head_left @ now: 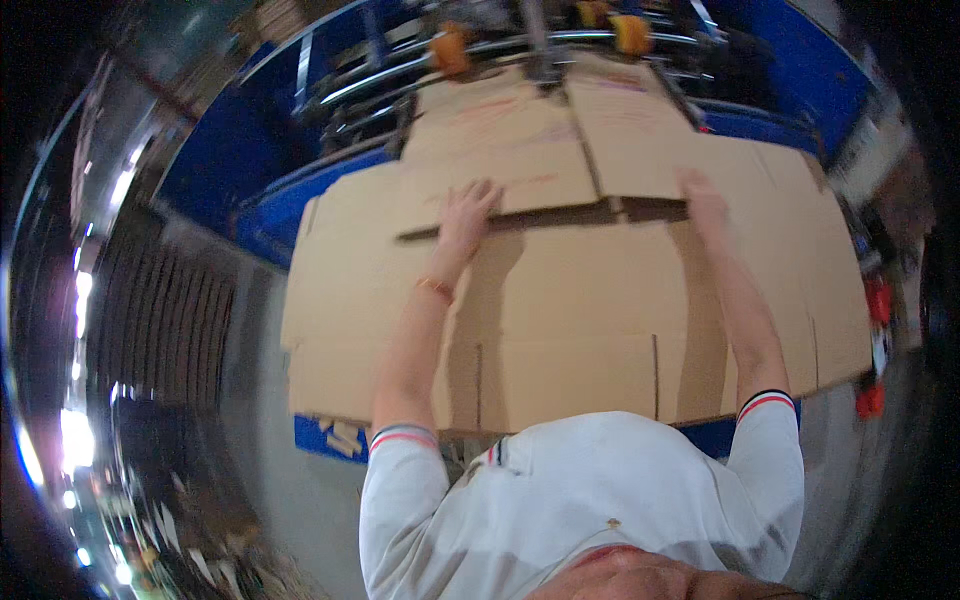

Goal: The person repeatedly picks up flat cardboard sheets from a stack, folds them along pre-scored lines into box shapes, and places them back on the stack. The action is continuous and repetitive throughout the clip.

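A large brown cardboard sheet [580,290], flat and creased with slots, spans the blue machine in front of me. On it lie two folded-in flaps, a left flap [500,150] and a right flap [630,135], with a dark gap along their near edges. My left hand [468,212] rests on the left flap near that edge, fingers stretched forward and pressing on the board. My right hand [706,205] is at the near right corner of the right flap. Its fingers are smeared by motion, so their grip cannot be made out.
At the far side stands a blue machine frame [230,165] with metal bars [390,75] and orange rollers [450,52]. Cardboard scraps [343,437] lie on a blue surface under the sheet's near left edge. Red objects [878,300] stand at the right.
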{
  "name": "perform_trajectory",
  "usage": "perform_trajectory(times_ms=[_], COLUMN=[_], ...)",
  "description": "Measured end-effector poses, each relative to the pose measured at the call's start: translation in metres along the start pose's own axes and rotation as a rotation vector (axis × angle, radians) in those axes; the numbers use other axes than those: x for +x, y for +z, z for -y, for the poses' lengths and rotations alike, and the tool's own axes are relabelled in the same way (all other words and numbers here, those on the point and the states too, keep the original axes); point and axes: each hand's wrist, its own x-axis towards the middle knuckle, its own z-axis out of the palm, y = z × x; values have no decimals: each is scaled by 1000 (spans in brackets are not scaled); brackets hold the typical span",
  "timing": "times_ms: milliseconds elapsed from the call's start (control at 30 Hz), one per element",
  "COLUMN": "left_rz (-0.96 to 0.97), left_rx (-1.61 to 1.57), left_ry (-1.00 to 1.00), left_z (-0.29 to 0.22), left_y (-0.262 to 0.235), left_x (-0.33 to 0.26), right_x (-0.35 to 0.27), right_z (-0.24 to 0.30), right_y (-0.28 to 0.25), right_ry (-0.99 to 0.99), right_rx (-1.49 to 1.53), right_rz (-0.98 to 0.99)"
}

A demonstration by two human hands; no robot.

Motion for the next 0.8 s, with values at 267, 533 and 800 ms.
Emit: perform_trajectory(times_ms=[267,533,800], left_rz=[-308,-103,-104], left_rx=[274,272,227], left_ry=[-570,-1337,-1279], left_z=[79,189,213], left_y=[-10,-66,-120], left_x=[-98,-247,-238], right_x=[1,-13,-20], right_z=[-92,-75,-66], right_y=[21,20,13], right_ry=[90,16,-35], right_rx=[-313,-172,-187], right_rz=[-281,-185,-161])
